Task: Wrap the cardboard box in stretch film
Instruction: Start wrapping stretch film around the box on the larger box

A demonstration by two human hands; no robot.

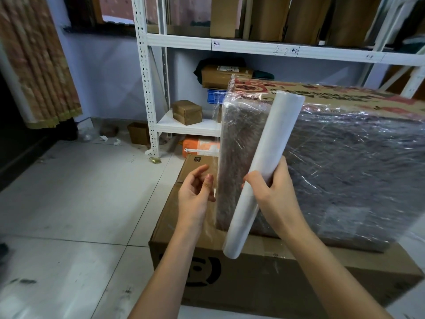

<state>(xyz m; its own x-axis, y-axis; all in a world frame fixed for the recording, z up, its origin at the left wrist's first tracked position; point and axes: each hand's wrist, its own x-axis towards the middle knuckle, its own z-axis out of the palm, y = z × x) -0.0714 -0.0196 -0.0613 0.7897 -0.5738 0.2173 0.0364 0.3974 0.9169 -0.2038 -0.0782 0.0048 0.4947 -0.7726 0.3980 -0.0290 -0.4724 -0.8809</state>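
Observation:
A tall cardboard box [345,157] with red print on top stands on a larger flat carton [264,272]. Shiny stretch film covers its near side and its left end. My right hand [271,192] grips a white roll of stretch film [264,171], held nearly upright and tilted against the box's left front corner. A clear sheet of film [217,143] runs from the roll across the box's left end. My left hand [197,192] is just left of that end, fingers loosely curled at the film's free edge; whether it pinches the film I cannot tell.
A white metal shelving rack [149,88] stands behind the box, holding small cartons [186,111] and upright cardboard sheets. An orange bag [197,146] and a small box [138,133] lie on the tiled floor [80,203]. A curtain [39,65] hangs at the left.

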